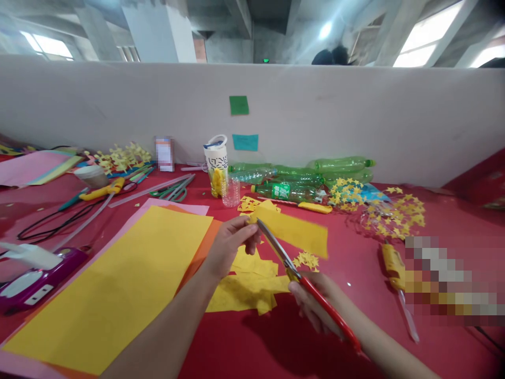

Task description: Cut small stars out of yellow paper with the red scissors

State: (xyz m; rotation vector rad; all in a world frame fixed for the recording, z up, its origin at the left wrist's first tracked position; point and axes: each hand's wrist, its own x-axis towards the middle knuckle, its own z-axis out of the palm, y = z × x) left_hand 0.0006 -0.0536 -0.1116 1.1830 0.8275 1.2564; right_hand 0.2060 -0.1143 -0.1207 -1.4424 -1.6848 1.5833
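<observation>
My left hand point(232, 242) pinches one end of a yellow paper strip point(295, 230) and holds it up over the red table point(355, 263). My right hand point(315, 305) grips red-handled scissors point(303, 279); their blades point up and left and meet the strip's left end by my left fingers. Yellow paper offcuts point(248, 289) and a small cut-out star point(307, 259) lie under the hands.
A large yellow sheet point(114, 295) on pink and orange sheets lies at the left. Green plastic bottles point(300, 179), yellow paper stars point(394, 213), a glue gun point(394, 263), a purple device point(35, 279), green scissors point(175, 189) and a grey partition wall point(355, 116) stand behind.
</observation>
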